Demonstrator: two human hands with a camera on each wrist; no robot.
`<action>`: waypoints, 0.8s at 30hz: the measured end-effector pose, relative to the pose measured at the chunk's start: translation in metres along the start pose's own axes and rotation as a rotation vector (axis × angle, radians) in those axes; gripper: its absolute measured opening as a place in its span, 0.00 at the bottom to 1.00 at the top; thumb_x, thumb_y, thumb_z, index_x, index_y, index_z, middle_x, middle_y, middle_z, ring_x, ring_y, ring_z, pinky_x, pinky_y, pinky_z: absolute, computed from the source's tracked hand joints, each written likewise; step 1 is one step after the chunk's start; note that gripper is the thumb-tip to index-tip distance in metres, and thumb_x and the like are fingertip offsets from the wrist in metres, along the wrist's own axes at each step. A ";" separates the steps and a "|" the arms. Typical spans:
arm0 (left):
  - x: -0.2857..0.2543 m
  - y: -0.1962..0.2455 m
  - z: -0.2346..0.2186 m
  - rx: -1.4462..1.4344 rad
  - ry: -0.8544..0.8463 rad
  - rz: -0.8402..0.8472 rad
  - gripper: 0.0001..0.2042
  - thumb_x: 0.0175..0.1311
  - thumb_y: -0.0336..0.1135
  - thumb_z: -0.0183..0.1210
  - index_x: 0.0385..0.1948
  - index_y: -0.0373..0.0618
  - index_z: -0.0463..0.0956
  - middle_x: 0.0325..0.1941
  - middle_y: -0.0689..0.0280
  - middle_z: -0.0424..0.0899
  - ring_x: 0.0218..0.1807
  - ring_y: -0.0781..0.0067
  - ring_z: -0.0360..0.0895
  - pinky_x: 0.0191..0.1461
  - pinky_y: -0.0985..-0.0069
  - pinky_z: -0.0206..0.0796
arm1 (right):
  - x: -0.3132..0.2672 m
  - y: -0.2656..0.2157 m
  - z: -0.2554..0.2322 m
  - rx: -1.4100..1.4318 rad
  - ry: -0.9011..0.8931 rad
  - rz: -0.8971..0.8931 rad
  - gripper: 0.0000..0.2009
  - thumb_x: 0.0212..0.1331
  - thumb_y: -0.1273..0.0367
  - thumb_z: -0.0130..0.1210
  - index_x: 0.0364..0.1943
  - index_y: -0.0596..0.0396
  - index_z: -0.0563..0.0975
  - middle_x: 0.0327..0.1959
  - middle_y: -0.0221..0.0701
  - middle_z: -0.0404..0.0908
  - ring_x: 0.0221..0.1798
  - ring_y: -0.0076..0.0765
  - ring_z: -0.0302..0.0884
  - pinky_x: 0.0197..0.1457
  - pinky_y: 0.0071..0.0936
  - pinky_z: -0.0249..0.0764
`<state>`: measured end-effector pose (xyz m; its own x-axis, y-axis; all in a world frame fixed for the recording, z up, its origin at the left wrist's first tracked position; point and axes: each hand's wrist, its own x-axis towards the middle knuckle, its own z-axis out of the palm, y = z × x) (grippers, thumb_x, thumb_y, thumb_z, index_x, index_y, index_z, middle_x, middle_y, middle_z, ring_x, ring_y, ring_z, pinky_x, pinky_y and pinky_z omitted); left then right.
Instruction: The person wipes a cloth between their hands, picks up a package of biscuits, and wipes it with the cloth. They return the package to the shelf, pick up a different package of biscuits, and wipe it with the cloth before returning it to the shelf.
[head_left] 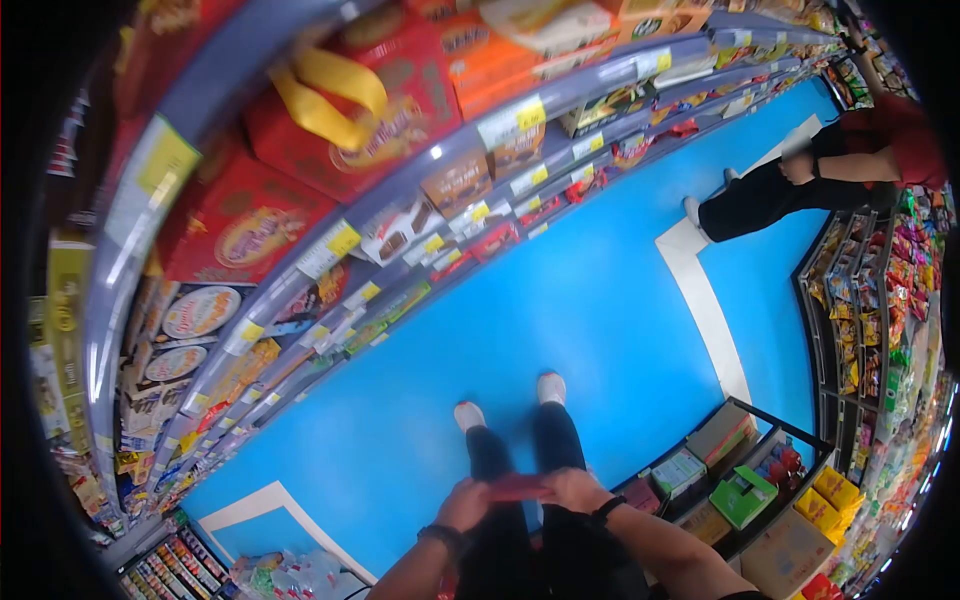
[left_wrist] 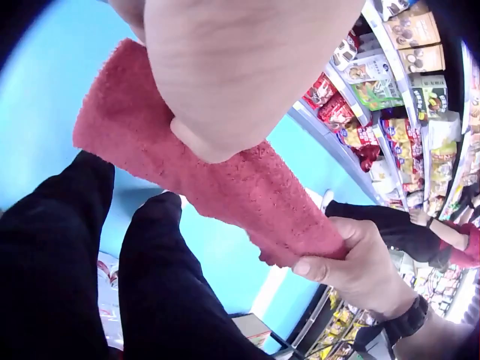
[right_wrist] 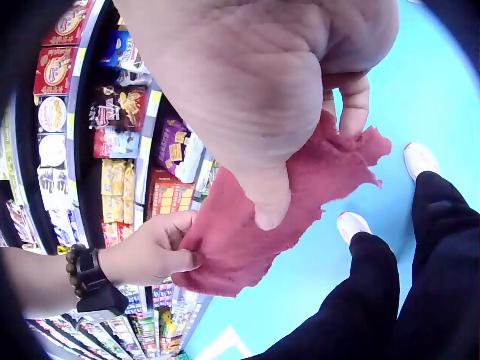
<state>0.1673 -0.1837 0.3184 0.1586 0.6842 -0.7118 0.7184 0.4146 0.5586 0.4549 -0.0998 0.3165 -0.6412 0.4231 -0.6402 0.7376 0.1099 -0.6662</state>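
A dusty-red cloth [head_left: 517, 488] with ragged edges stretches between my two hands, in front of my legs. My left hand [head_left: 465, 505] pinches one end, thumb lying on top of the fabric in the left wrist view. The other end is gripped by my right hand [head_left: 578, 492], whose thumb presses on the cloth [right_wrist: 300, 199] in the right wrist view. Seen from the left wrist, the cloth [left_wrist: 202, 172] looks folded into a long strip, and the right hand [left_wrist: 364, 270] pinches its far end. Fingers beneath the fabric are mostly hidden.
A long shelf [head_left: 490, 130] of boxed and bagged snacks curves along the left and front. Another person [head_left: 800, 180] stands at the far right on the blue floor [head_left: 480, 320]. A low rack with a green box [head_left: 743, 497] stands close on my right.
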 end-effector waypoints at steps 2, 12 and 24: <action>-0.016 -0.006 -0.002 0.023 -0.016 0.045 0.13 0.61 0.30 0.60 0.47 0.46 0.81 0.48 0.54 0.81 0.55 0.45 0.78 0.59 0.55 0.74 | -0.003 0.000 0.009 -0.035 0.009 -0.065 0.13 0.61 0.56 0.65 0.41 0.49 0.84 0.43 0.40 0.87 0.49 0.55 0.84 0.49 0.53 0.79; -0.076 0.019 -0.061 0.225 -0.042 0.097 0.11 0.73 0.44 0.55 0.50 0.55 0.81 0.43 0.57 0.86 0.49 0.46 0.82 0.51 0.50 0.75 | -0.060 -0.061 -0.040 -0.282 0.115 -0.129 0.15 0.66 0.53 0.60 0.41 0.48 0.84 0.50 0.33 0.83 0.57 0.51 0.78 0.57 0.49 0.75; -0.103 0.041 -0.101 -0.086 0.369 0.171 0.15 0.69 0.43 0.63 0.49 0.45 0.85 0.48 0.53 0.89 0.50 0.50 0.86 0.55 0.59 0.76 | -0.107 -0.088 -0.108 0.110 0.288 -0.047 0.17 0.67 0.52 0.64 0.41 0.51 0.84 0.33 0.36 0.88 0.38 0.43 0.87 0.44 0.40 0.80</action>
<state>0.1119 -0.1765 0.4573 0.0058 0.9101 -0.4145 0.6411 0.3147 0.7000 0.4815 -0.0577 0.4851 -0.5761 0.6592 -0.4833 0.6713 0.0443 -0.7399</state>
